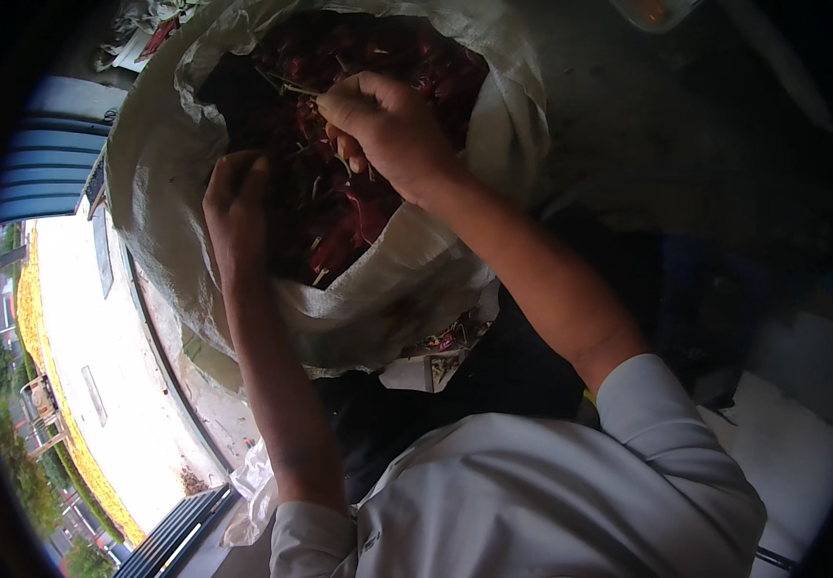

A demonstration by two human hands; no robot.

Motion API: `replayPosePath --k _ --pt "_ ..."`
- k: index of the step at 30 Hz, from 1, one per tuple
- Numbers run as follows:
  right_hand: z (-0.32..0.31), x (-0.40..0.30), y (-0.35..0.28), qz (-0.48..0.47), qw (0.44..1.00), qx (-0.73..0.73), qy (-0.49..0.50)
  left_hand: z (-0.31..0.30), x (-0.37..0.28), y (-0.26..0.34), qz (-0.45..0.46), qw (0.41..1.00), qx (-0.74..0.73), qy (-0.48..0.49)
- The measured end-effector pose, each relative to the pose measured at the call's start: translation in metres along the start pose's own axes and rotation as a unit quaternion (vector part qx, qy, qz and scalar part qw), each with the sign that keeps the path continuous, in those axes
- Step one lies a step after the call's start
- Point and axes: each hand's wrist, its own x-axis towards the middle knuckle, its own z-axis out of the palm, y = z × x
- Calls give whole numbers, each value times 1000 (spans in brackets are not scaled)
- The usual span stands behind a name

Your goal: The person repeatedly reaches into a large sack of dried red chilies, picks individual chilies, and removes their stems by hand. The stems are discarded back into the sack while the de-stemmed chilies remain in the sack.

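Note:
A large whitish woven plastic sack (160, 191) stands before me with its mouth rolled back. Dark red dried chillies (344, 235) fill it, some with pale stalks. Over the middle of them, my right hand (391, 134) pinches thin greenish stalks (299, 89) between thumb and forefinger, its other fingers curled below. My left hand (236, 202) is at the left side of the sack's mouth, fingers bent down towards the chillies. Shadow hides its fingertips, so whether they hold anything cannot be told.
Stalk scraps and bits of chilli (452, 336) lie below the sack, near my knees. A crumpled clear plastic bag (252, 491) is at lower left. Beyond a blue slatted shutter door (55, 162) is a bright paved yard (99, 347) with a yellow strip. A pale container (655, 14) shows at top right.

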Motion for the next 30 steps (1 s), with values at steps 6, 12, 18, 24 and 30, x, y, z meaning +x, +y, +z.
replayPosePath --k 6,12,18,24,30 --pt "2 1 -1 1 999 11 37 14 0 11 147 957 203 -144" --pt "-2 1 -3 -22 998 -9 52 14 5 -1 173 958 172 -151" --pt "-10 7 0 -47 983 -156 80 13 8 -8 148 972 151 -106" --pt "-14 -2 3 -139 911 -385 49 11 10 -1 -17 998 -56 -23" --pt "-7 -4 2 -127 940 -316 27 27 13 16 -57 962 -269 -4"
